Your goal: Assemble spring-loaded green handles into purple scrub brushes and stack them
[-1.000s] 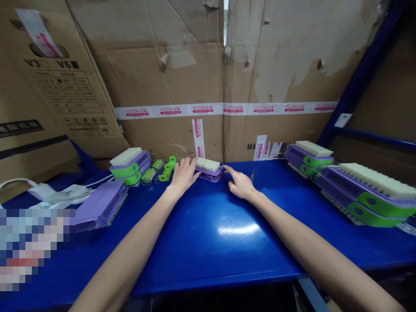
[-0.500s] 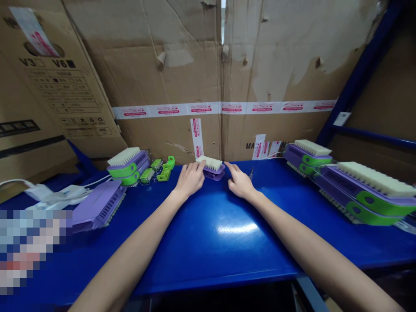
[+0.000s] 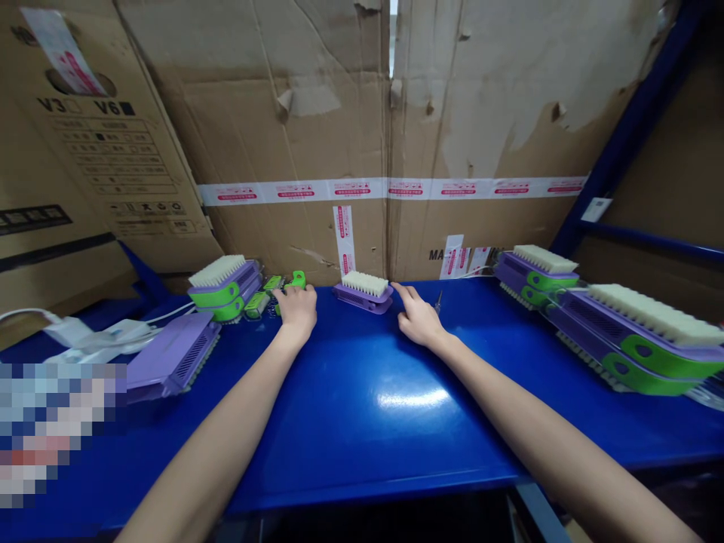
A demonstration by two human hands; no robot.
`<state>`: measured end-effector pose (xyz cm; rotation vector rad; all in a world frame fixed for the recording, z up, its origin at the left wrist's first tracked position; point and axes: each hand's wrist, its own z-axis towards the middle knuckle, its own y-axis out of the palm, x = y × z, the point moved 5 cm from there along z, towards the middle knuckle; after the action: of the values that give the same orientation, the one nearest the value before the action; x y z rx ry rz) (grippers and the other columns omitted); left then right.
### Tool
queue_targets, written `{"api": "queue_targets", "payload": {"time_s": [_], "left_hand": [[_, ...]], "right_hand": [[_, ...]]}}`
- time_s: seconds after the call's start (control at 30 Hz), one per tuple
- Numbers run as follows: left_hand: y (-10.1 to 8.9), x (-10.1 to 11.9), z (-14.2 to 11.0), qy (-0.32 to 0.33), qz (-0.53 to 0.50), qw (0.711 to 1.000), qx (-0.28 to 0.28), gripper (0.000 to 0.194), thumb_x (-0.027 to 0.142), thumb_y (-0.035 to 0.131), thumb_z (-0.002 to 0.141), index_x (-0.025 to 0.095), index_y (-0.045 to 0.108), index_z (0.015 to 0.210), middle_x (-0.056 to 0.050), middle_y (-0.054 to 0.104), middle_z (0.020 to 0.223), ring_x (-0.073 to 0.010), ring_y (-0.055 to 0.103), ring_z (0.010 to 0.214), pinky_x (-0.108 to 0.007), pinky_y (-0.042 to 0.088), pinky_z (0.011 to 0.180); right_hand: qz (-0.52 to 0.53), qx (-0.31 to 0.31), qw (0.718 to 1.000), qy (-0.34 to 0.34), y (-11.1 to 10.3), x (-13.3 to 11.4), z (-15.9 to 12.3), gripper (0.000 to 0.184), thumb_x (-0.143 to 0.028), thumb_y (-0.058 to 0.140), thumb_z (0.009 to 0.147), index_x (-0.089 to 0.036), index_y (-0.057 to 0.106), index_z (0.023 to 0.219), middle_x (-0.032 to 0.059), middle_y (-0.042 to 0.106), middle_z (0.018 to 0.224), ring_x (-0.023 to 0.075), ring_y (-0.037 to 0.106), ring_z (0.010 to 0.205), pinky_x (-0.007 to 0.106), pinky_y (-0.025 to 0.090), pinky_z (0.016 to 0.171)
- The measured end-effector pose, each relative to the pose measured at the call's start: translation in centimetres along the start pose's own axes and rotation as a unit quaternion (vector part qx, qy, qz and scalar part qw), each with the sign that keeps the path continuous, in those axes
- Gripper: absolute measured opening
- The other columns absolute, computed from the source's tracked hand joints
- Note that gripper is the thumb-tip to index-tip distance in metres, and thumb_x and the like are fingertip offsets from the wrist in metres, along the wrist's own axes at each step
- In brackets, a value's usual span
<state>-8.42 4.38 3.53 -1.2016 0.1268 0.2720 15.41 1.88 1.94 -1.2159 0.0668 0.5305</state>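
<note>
A small purple brush point(image 3: 363, 290) with white bristles facing up lies on the blue table point(image 3: 362, 407) near the back. My left hand point(image 3: 298, 309) is to its left, fingers curled down over a green plastic clip point(image 3: 296, 280) in the row of green clips point(image 3: 261, 300). My right hand point(image 3: 417, 320) rests on the table just right of the brush. Its fingers are spread and the forefinger points at the brush end without holding it. A thin metal pin point(image 3: 437, 303) lies beside that hand.
A stack of purple and green brushes point(image 3: 223, 286) stands at the back left, with a purple brush body point(image 3: 173, 358) and white cables point(image 3: 90, 339) nearer. More stacked brushes point(image 3: 622, 324) line the right side. Cardboard boxes point(image 3: 385, 136) wall the back.
My left hand has let go of the small purple brush and moved left onto the green clips. The brush now lies alone, and my right hand has barely moved.
</note>
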Motion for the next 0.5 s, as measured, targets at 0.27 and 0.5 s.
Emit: {"api": "queue_targets", "payload": {"time_s": [0.27,0.5], "left_hand": [[-0.5,0.6,-0.1,0.039,-0.009,0.999,-0.01,0.037,0.008,0.045,0.073,0.009,0.059,0.107,-0.023,0.063,0.103,-0.0325,0.057,0.098,-0.047,0.032,0.086],[-1.3,2.8,-0.7,0.116,-0.065,0.991,-0.035,0.04,0.009,0.04,0.078,0.011,0.053,0.115,-0.019,0.063,0.105,-0.0295,0.059,0.099,-0.041,0.039,0.084]], "right_hand": [[-0.008,-0.001,1.0,-0.001,0.0,-0.1,-0.1,0.071,-0.012,0.04,0.074,-0.02,0.029,0.143,0.0105,0.042,0.139,0.0279,0.058,0.109,0.04,0.048,0.092],[0.0,0.003,1.0,-0.003,0.0,-0.1,0.0,0.071,-0.012,0.04,0.073,-0.02,0.03,0.143,0.0104,0.043,0.139,0.0281,0.058,0.11,0.039,0.047,0.093]]}}
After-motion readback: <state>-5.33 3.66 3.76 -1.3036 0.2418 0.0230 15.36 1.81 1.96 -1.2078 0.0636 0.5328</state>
